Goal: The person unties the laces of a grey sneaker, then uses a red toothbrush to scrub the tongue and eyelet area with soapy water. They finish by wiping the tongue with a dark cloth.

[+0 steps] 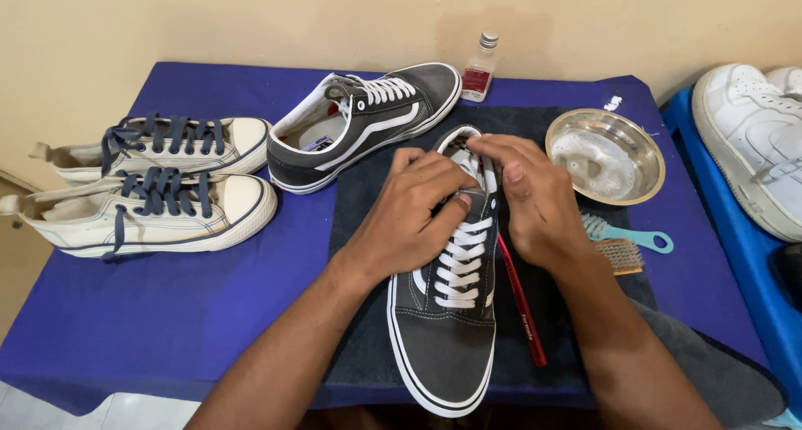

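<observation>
Both hands on grey sneaker (447,330): left hand (418,217) and right hand (535,200) fingers curled, gripping collar/laces at 12 o'clock; steel bowl (647,183) at 2.

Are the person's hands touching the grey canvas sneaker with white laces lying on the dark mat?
Touching. The head view shows the left hand and right hand pressed on the grey sneaker at its laces.

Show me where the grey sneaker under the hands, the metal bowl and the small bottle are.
grey sneaker (443,355), head view, on its toe.
metal bowl (606,156), head view, on its inside wall.
small bottle (479,71), head view, on its body.
</observation>
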